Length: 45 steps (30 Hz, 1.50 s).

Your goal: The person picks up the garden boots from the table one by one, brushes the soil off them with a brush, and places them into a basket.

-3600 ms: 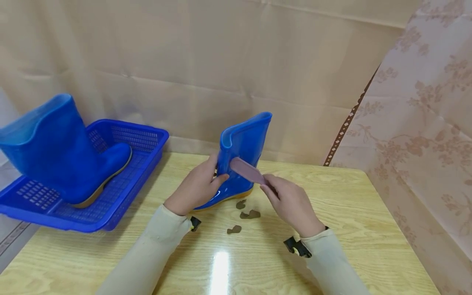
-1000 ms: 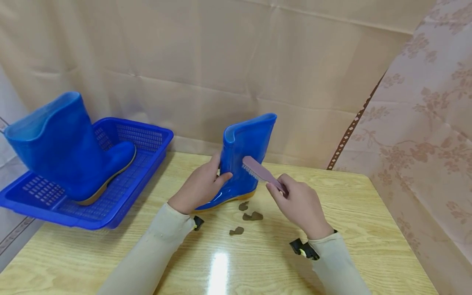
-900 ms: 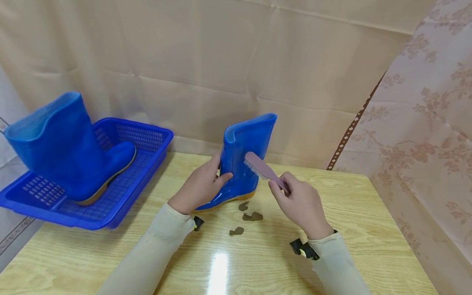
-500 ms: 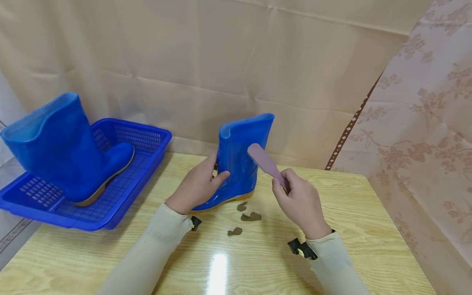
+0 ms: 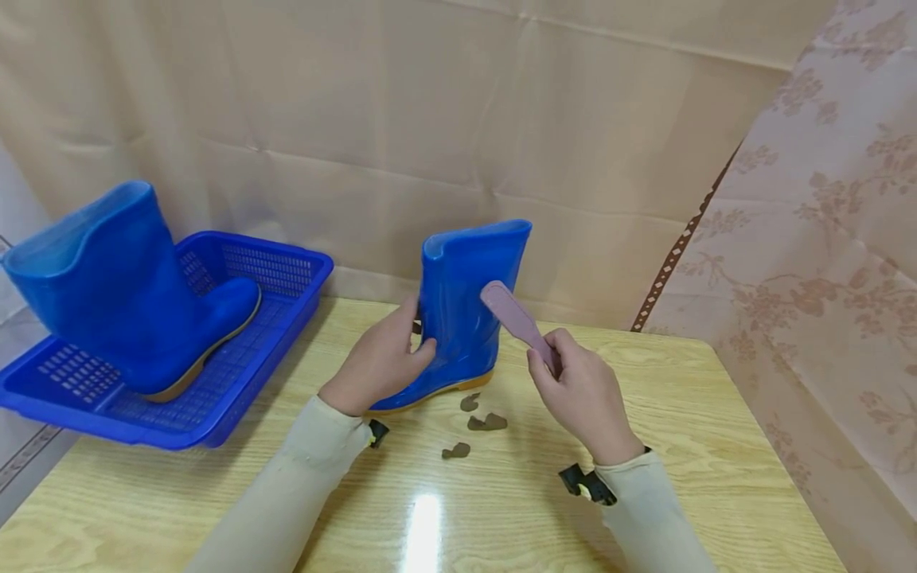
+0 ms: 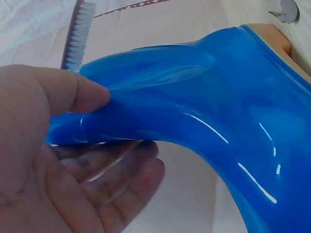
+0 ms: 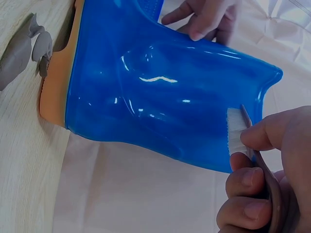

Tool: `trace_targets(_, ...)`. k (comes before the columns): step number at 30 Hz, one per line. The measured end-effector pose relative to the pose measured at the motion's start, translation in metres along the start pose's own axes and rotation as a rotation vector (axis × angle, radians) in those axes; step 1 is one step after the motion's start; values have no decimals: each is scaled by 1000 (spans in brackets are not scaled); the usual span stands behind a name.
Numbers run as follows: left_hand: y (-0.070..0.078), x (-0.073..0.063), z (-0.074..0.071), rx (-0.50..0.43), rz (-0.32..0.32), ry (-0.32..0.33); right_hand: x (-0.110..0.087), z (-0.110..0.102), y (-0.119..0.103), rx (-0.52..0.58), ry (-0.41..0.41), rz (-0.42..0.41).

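Basket [image 5: 275, 350]: holds the other boot [image 5: 122, 302].
Left hand [image 5: 380, 358]: pinches the standing boot [image 5: 462, 302]; slack fingers could let it topple.
Standing boot: on the bench [image 5: 688, 446], between hands.
Scraps [image 5: 494, 422]: near it; sliding might smear them.
Right hand [image 5: 583, 390]: clamped round the brush [image 5: 512, 313]; overpressing risks tipping.

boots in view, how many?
2: one blue boot in the basket, left of the head view; the other boot mid-frame, gripped upright by the left hand. No third shows in any view.
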<state>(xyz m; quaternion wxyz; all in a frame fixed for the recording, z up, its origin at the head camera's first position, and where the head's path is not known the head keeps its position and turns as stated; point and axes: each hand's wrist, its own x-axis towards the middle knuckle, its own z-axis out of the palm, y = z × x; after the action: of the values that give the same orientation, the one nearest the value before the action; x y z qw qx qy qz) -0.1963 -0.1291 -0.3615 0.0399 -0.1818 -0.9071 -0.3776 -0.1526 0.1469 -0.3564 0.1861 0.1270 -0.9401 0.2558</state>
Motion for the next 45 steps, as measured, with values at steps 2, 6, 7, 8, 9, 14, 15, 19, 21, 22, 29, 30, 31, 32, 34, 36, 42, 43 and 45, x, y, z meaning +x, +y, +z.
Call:
trace_targets(2, 0, 1, 1, 18, -26, -9, 0, 0, 0, -1, 6, -1)
trace_targets(6, -2, 1, 4, 49, -67, -19, 0, 0, -1, 5, 10, -1)
trace_targets(7, -3, 1, 4, 48, -72, -11, 0, 0, -1, 5, 11, -1)
trace_targets(8, -3, 1, 4, 49, -72, 0, 0, 0, -1, 6, 13, -2)
trace_targets(9, -4, 1, 5, 52, -70, 16, 0, 0, -1, 7, 14, -2)
trace_targets(14, -9, -1, 2, 67, -63, 114, 1, 1, -3, 13, 12, -16)
trace_targets(15, -10, -2, 1, 73, -60, 131, 1, 1, -4, 12, 9, -18)
trace_targets(19, -10, -4, -6, 91, -52, 187, 2, 1, -5, 0, 4, -20)
trace_targets(21, -9, -5, -10, 90, -55, 223, 2, 0, -6, -2, -2, -25)
trace_targets(22, -8, -6, -12, 86, -61, 242, 2, 0, -6, -3, -7, -28)
trace_targets(29, -3, -5, -14, 4, -75, 338, 1, -1, -4, 4, -11, -40)
trace_targets(30, -3, -4, -13, 0, -71, 338, 1, -1, -4, 6, -9, -40)
trace_targets(31, -3, -3, -11, -1, -68, 337, 0, -1, -3, 10, -8, -42)
trace_targets(32, -4, -2, -9, 0, -65, 336, 0, -1, -2, 12, -8, -47)
trace_targets(34, -5, -1, -5, 5, -69, 323, 1, -1, 0, 11, -18, -68)
trace_targets(36, -8, 0, -2, 13, -67, 310, 3, -1, 2, -4, -39, -106)
trace_targets(42, -10, 1, 6, 23, -54, 249, 11, -6, 4, -30, -101, -156)
trace_targets(43, -9, 2, 6, 25, -56, 234, 12, -7, 4, -25, -107, -150)
trace_targets(45, -6, 2, 6, 31, -62, 196, 14, -10, 4, -19, -117, -142)
